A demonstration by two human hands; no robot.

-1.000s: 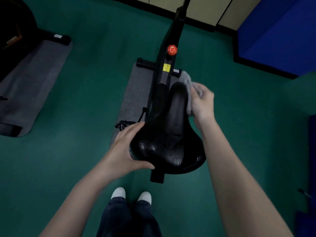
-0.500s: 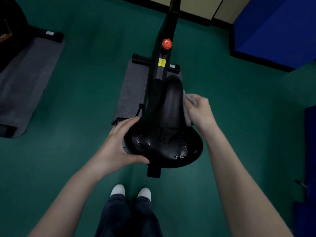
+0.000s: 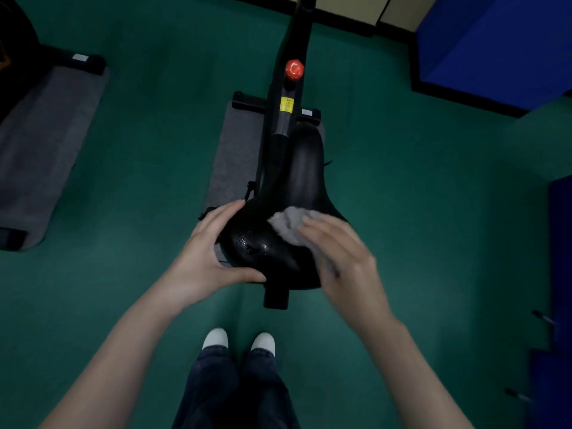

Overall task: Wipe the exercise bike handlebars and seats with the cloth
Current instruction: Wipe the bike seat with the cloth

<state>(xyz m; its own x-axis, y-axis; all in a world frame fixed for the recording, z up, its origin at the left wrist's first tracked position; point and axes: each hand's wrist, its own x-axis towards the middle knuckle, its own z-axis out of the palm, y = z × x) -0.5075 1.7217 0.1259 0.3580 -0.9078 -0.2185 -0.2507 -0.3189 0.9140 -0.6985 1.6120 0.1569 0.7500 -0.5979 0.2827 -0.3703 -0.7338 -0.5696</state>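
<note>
Atop the seat (image 3: 305,168): right hand (image 3: 346,261), fingers (image 3: 322,230) flat, presses cloth (image 3: 289,222); earlier at the nose's side.
Left hand (image 3: 207,258): fingers (image 3: 223,212) still clasp seat's rim.
Floor (image 3: 139,165): green, grey mat (image 3: 238,156) beneath.

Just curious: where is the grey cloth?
In the head view, the crumpled grey cloth lies on the black padded bike saddle, right of centre, under the right hand.
</note>
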